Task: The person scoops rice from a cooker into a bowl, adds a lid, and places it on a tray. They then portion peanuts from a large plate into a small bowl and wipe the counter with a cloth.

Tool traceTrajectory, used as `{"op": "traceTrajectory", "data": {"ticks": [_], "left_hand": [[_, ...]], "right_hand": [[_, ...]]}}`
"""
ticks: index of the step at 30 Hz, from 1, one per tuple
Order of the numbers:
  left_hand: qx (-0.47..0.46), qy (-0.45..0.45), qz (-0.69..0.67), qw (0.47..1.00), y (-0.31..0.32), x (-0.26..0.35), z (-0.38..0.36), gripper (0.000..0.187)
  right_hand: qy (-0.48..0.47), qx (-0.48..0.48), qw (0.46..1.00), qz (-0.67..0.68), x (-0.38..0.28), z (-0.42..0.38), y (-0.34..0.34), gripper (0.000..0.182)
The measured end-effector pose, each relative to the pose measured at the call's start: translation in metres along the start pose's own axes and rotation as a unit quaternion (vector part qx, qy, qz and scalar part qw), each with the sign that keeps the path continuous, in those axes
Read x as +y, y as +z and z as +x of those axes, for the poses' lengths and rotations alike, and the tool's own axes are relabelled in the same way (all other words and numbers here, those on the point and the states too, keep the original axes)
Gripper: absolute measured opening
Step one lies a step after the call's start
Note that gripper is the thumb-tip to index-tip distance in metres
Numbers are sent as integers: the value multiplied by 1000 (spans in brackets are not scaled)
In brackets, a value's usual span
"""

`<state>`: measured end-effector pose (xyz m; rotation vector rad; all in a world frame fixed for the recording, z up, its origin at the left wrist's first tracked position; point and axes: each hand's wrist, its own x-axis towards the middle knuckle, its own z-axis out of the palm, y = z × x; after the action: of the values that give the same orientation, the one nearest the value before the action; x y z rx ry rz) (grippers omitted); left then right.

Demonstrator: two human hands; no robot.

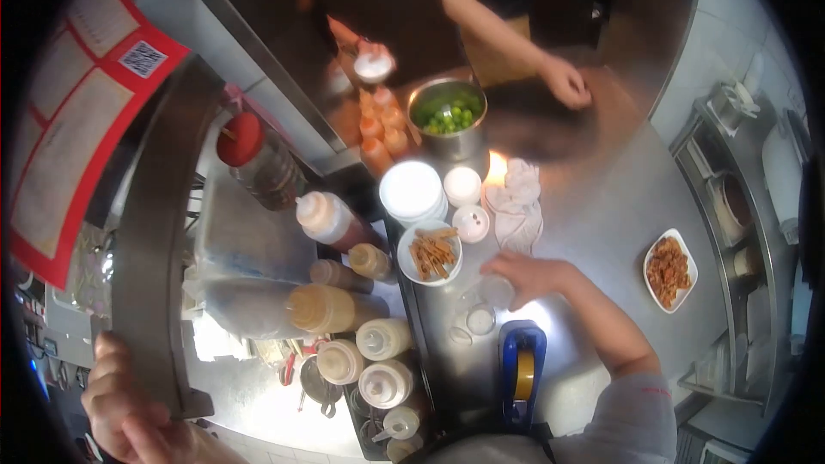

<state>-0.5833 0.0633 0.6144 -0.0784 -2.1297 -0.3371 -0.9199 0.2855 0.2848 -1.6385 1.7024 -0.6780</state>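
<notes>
My right hand (533, 279) reaches over the steel counter with its fingers on the rim of a small clear cup (497, 292). Beside that cup stand more small clear cups (480, 320). Just left of them is a white bowl of brown sticks (432, 253). A blue tape dispenser (522, 374) with yellow tape lies below my right hand. At the lower left, my left hand (125, 408) is closed with its fingers curled, close to the edge of a steel post (150, 292). What it grips, if anything, is hidden.
Several sauce bottles (331, 309) line the left side. White tubs (412, 192), a crumpled cloth (517, 202) and a steel pot of green vegetables (449, 112) stand farther back. A dish of brown food (669, 271) sits right. A co-worker's arm (507, 34) reaches across the far side.
</notes>
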Motion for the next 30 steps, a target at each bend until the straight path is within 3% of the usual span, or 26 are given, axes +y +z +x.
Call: {"op": "traceTrajectory", "data": {"ticks": [1,3,4,7,9,10,13,14,15,16,18,30], "left_hand": [[14,31,28,999,15,5,10,25],[48,77,66,994,39,14,26,27],[30,85,32,995,36,12,29,26],[8,66,5,998,37,18,35,22],[-1,63,4,998,36,20,36,18],[-6,51,8,999,33,23,35,16],[0,47,5,999,32,24,35,13],[13,39,-5,999,33,24,34,13],[16,20,-5,1000,34,26,33,12],[20,2,-4,1000,33,30,33,12],[12,-2,11,1000,30,32,33,12],[14,27,6,1000,29,38,30,19]], "right_hand": [[-6,5,1000,-11,0,-2,6,66],[102,25,994,20,10,0,27,66],[99,33,995,11,12,5,40,66],[81,93,992,35,2,23,57,66],[120,29,980,158,-16,25,53,65],[117,38,981,151,-19,22,49,65],[126,114,985,45,-12,8,33,63],[156,213,958,-112,-9,0,34,59],[179,304,898,-263,-8,-7,37,55],[176,309,894,-272,-3,-16,42,55],[282,215,905,-235,4,-33,51,48],[392,218,851,-272,-41,-194,162,44]]}}
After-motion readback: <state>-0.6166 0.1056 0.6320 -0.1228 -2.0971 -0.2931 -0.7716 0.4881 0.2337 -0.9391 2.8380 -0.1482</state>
